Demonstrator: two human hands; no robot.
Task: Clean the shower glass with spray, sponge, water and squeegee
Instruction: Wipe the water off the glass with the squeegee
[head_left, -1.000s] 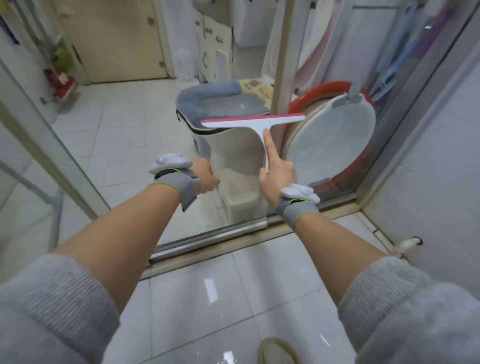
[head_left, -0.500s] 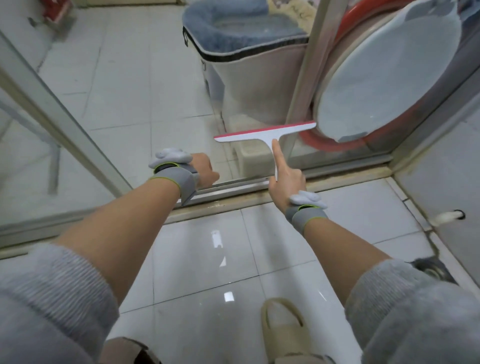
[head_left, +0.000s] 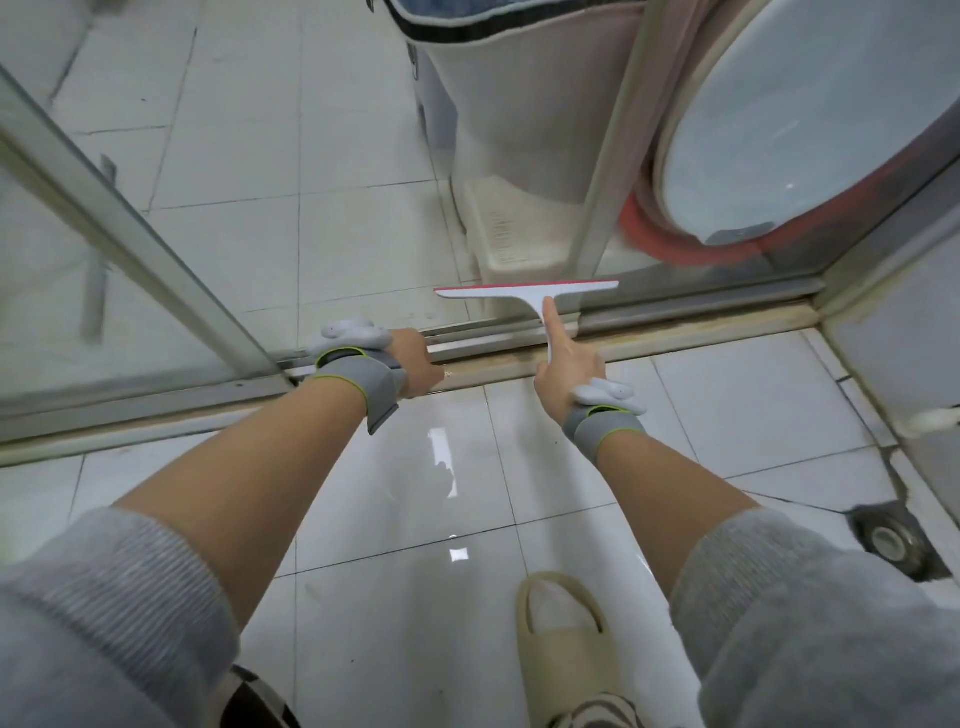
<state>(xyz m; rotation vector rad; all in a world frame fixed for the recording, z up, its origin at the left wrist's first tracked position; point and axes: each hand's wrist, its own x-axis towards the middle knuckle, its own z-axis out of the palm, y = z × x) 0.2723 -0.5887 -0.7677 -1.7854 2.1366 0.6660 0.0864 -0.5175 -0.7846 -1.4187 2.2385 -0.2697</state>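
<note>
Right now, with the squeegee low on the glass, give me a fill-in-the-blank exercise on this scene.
1. The right hand holds the squeegee, with its ____ finger laid along the handle.
2. The squeegee's blade edge is coloured ____.
3. The left hand is curled near the door's bottom ____.
4. On the floor tiles near the person's foot lies a beige ____.

Missing words: index; red; track; slipper

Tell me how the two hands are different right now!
The right hand holds the squeegee by its handle, while the left hand holds nothing. The right hand's forefinger lies straight along the handle; the left hand's fingers are curled out of sight. The right hand reaches up to the shower glass; the left hand sits low by the door track. Both wear grey wristbands.
</note>
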